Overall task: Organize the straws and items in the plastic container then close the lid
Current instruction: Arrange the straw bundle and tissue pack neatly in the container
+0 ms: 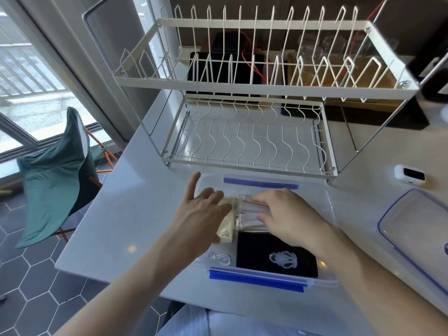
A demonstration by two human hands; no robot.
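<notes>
One clear container (324, 197) with two blue clasps sits on the white table (126, 214) right in front of me. Both my hands are inside it. My left hand (206, 214), fingers spread, grip loose, rests on one cream packet (226, 229); whether it holds it I cannot tell. My right hand (288, 214) lies flat, fingers extended, pressing one clear bag of straws (249, 209); straw count unreadable. Also inside: one black pouch (261, 253) with a pale figure, one white cable (219, 258). One lid (417, 229) lies off to the right, near one small white device (409, 174). One two-tier wire rack (254, 132) stands just behind the container. One green chair (55, 178) stands left.
</notes>
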